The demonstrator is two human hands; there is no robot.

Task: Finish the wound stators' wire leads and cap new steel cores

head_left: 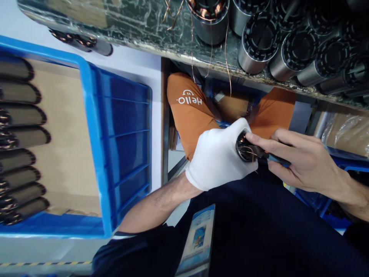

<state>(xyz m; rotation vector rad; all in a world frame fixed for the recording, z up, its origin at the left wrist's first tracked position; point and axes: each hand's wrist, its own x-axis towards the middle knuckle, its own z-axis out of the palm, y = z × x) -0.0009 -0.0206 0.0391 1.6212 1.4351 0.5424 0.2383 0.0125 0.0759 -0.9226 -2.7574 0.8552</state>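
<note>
My left hand [220, 154], in a white glove, is wrapped round a motor stator [241, 148] above my lap. The stator's open end faces right and shows copper windings, with thin loose wires at its rim. My bare right hand [302, 157] is closed on a dark, slim-handled hand tool [279, 159], whose tip meets the stator's open end. The fingers partly cover this tool, and I cannot make out its exact kind. My right index finger reaches to the stator's rim.
A worn green bench [138, 34] crosses the top, bearing several upright stators [258, 42]. One wound stator [208, 23] trails copper wires over the edge. At left, a blue crate [96, 146] holds stators on cardboard [69, 138]. More stators [100, 47] lie behind it.
</note>
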